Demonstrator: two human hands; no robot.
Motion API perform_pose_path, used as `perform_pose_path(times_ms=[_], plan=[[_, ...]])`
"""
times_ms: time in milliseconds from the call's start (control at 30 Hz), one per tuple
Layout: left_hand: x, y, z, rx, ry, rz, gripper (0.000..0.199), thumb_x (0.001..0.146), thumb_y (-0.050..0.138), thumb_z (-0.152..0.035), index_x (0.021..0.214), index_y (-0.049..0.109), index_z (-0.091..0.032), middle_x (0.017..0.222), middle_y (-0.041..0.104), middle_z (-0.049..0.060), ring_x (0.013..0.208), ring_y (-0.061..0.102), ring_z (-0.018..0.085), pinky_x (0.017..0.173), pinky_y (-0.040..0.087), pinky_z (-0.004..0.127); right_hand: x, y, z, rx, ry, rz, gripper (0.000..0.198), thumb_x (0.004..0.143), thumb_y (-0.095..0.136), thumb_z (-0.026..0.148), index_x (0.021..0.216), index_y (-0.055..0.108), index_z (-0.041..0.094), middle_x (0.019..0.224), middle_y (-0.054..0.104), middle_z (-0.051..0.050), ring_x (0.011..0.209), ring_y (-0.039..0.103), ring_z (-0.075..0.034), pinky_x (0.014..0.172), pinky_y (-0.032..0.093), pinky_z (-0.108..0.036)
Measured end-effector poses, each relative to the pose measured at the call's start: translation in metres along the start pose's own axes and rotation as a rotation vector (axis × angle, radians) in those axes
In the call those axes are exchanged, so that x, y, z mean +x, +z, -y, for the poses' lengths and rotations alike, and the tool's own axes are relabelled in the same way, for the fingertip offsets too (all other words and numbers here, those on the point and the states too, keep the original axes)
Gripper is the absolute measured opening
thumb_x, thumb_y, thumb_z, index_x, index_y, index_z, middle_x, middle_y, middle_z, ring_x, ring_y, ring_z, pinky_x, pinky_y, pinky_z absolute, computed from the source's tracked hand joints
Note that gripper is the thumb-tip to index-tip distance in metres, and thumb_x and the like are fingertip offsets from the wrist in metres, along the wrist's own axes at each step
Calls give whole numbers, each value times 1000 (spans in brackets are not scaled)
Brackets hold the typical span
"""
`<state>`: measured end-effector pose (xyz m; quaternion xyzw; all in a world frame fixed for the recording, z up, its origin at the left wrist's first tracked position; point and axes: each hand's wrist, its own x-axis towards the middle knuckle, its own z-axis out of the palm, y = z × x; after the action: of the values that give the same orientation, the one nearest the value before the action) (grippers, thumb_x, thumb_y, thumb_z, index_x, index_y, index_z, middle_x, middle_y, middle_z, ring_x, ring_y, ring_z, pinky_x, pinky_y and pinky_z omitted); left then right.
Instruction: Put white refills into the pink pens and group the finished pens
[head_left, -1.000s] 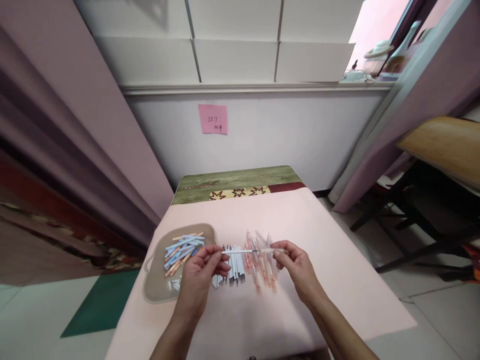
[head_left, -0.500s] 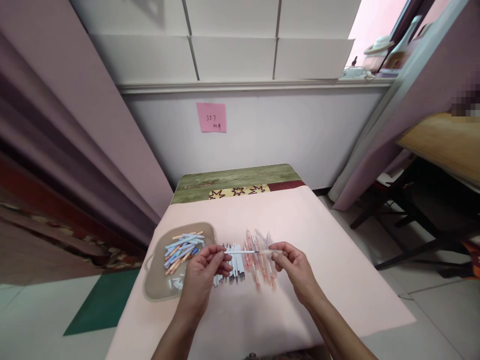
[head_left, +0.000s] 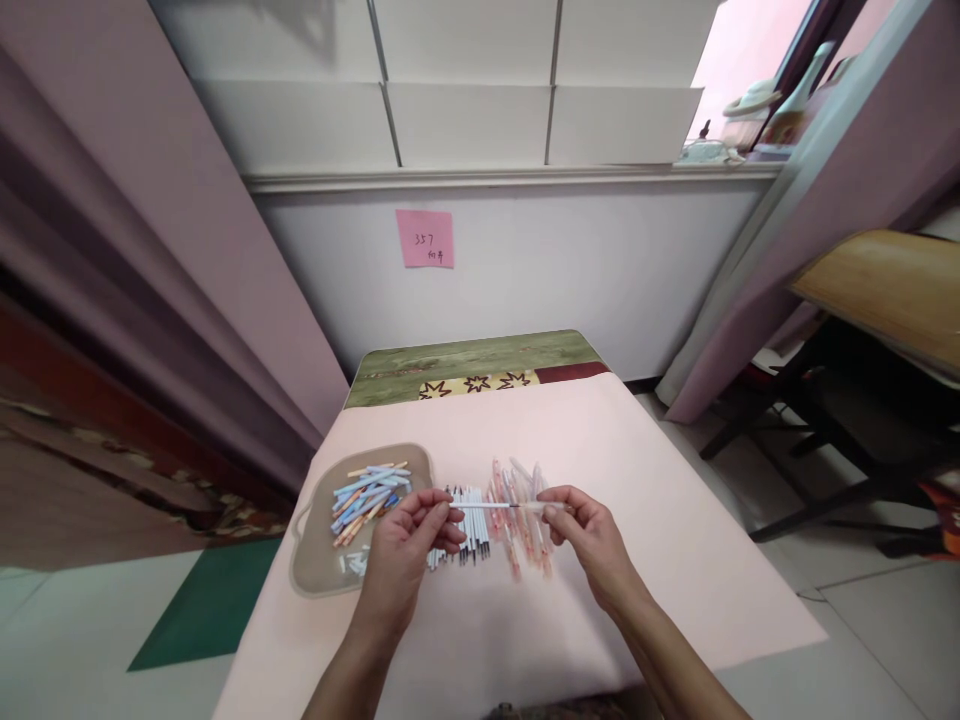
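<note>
L hand [head_left: 401, 550] & R hand [head_left: 589, 525] have edged slightly closer tog. vs 1 sec ago, w/ a white pen refill [head_left: 484, 505] and a translucent pen barrel [head_left: 531, 507] lined up end to end btwn them, R of the tray [head_left: 319, 565]. L grip: thumb & forefinger pinched on the refill, other fingers loosely curled. R grip: thumb & fingertips pinched on the barrel, hardly any gap. Refill's dark tip is at the barrel's near end; can't tell if it's inside, too small.

Just R of tray: a bunch of white refills [head_left: 474, 535], many dark tips toward wearer. Further R of tray: a pile of clear, orange-pink barrels [head_left: 529, 542], approx. side by side. In tray: slim blue & orange pen parts [head_left: 367, 500] heaped, plus a few small white pieces [head_left: 355, 565] nr its close edge. Pink tablecloth [head_left: 637, 480] is under tray; pink sticky note [head_left: 425, 239] on wall [head_left: 540, 260] beyond tray.
</note>
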<state>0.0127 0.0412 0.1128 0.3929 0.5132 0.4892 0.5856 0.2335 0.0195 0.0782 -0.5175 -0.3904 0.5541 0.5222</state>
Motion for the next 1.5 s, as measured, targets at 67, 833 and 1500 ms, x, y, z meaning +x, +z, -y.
perform_pose_path(times_ms=[67,833,1500], plan=[[-2,0,0,6,7,6,28,74,70,-34,90,58,-13,73,69,4,57,63,12,54,50,23,-2,0,0,1,-2,7,22,76,67,36,88,66,17,65,56,2,57,44,-9,57,36,-23],[-43,14,62,94,141,73,27,77,67,-37,97,68,-19,72,63,0,59,54,11,55,43,21,-61,40,-57,84,100,160,35,72,71,50,80,65,16,73,64,-3,66,56,-13,60,41,-24],[-36,-2,128,-346,-70,246,42,79,66,-35,116,60,-17,77,60,2,60,56,11,54,50,25,-31,-7,-82,-950,-240,-235,14,80,56,33,73,63,24,67,64,1,61,56,-16,57,35,-25]])
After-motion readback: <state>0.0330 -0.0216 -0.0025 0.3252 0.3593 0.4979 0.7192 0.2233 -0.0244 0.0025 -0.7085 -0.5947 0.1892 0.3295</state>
